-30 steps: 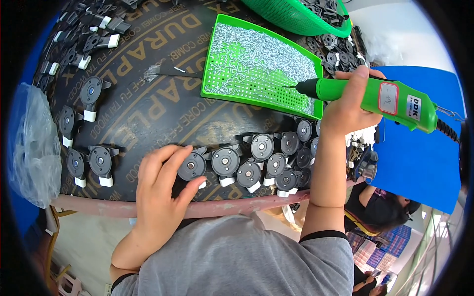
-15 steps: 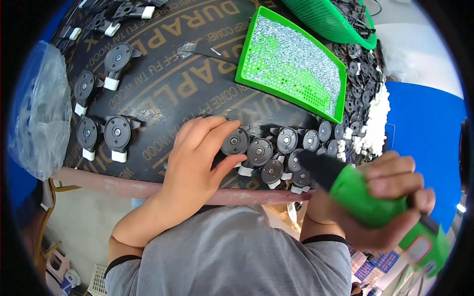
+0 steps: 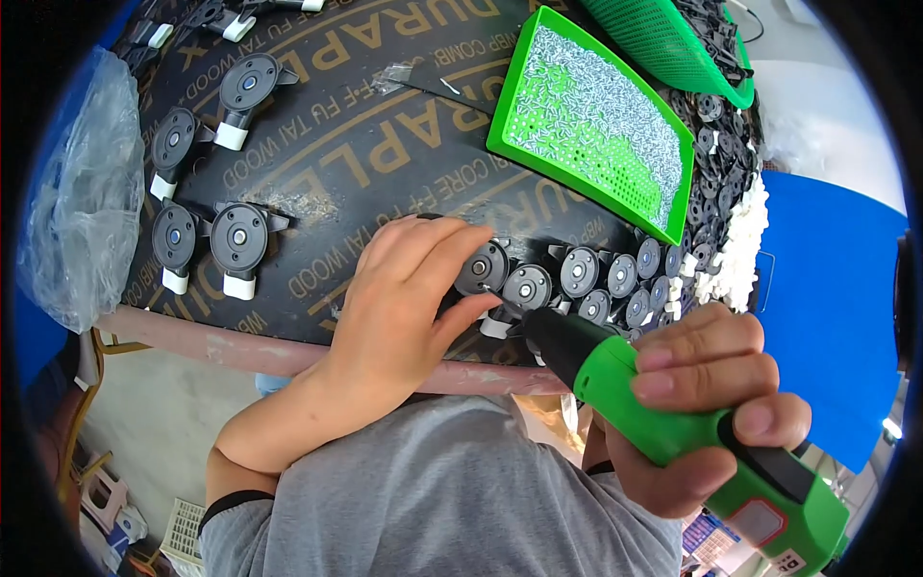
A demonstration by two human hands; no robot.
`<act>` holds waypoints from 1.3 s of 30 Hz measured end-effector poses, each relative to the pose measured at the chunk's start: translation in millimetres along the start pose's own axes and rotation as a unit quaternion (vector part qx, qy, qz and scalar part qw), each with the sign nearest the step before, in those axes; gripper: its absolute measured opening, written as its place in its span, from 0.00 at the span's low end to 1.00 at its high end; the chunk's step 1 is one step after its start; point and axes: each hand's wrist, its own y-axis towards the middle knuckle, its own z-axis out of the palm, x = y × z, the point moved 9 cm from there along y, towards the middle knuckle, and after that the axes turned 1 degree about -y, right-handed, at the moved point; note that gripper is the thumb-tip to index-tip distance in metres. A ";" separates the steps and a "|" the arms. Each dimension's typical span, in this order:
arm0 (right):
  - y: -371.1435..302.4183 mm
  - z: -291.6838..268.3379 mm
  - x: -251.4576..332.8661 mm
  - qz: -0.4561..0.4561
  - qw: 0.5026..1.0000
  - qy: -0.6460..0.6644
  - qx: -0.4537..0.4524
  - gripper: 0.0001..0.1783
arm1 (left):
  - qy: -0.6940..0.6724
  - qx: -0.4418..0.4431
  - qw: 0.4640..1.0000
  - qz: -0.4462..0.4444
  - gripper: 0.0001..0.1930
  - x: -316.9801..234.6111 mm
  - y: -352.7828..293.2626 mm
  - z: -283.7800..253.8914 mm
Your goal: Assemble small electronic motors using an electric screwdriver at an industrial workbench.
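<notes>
My right hand [image 3: 711,394] is wrapped round a green and black electric screwdriver [image 3: 635,389]. Its bit points up and left, with the tip at the lower edge of a dark grey round part [image 3: 482,270] that has a white foot. Thumb and fingers of my left hand [image 3: 409,279] close round the left side of that same part, pinning it on the board; its left edge is hidden. Right beside it lies another round part [image 3: 527,288], with several more like it [image 3: 580,272] in rows further right, some partly covered by the screwdriver's nose.
A green tray [image 3: 495,144] of small silver screws lies at the far side, beside a green basket [image 3: 639,38] of black pieces. White pieces [image 3: 742,255] are heaped at the right. Several round parts [image 3: 239,238] and a clear plastic bag [image 3: 77,202] lie at the left.
My right hand has brought the screwdriver left, so its bit now reaches the part in my left hand. The view has shifted slightly; my left hand keeps its hold.
</notes>
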 end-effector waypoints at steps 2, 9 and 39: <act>-1.3 2.3 -1.5 0.004 1.000 0.006 0.007 0.19 | 0.002 0.003 1.000 0.003 0.27 1.7 -1.2 0.5; -4.8 10.6 -7.9 -0.008 1.000 0.003 0.028 0.19 | 0.005 -0.001 1.000 -0.003 0.28 4.0 -1.0 -0.9; -9.4 -20.3 -2.4 0.016 0.995 0.055 -0.080 0.21 | 0.022 -0.062 0.996 0.067 0.12 -7.3 -1.9 -11.8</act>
